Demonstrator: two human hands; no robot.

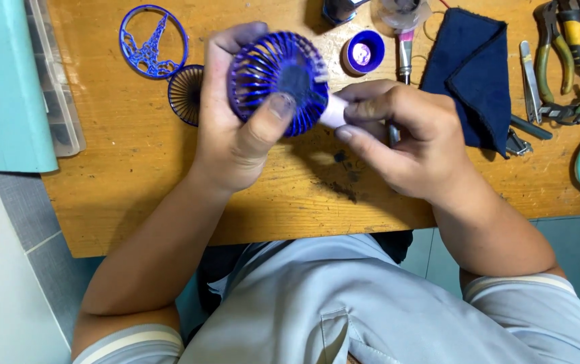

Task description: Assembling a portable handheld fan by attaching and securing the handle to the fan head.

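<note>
We're holding blue fan cage (278, 81) in left hand (236, 128), grip closed around it, thumb pressing on front ribs. Right hand (398, 131) pinching small white piece (334, 111) against cage's edge, grip narrow. Looks like we're mid-way: decorative blue ring (153, 42) and second dark grille (187, 94) lying off beyond left grip on tabletop (135, 175), so fan's already apart. Dust specks sitting under right grip. Both wrists hovering above tabletop, palms turned inward, elbows tucked.
</note>
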